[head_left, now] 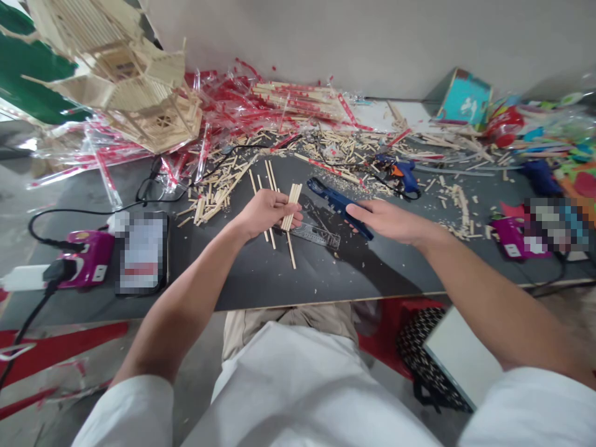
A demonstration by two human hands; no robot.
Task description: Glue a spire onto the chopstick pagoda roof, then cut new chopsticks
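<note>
My left hand [265, 212] is closed around a small bundle of short wooden sticks [293, 200], their upper ends fanned slightly beyond the fingers. Several longer wooden sticks [271, 238] lie on the table under and beside that hand. In my right hand [388, 218] is a dark blue pair of shears [331, 197], its long head angled up and left towards the bundle without touching it. Between the two hands a clear plastic ruler [317, 236] lies flat, partly shaded. The fingers under the shears are mostly hidden.
A wooden stick pavilion model [139, 93] stands back left, beside red-and-clear wrappers [233, 105]. Cut stick pieces [216, 192] litter the table [261, 279]. A blue glue gun [405, 177] lies behind my right hand. A phone [142, 254] and purple power block [88, 257] sit left.
</note>
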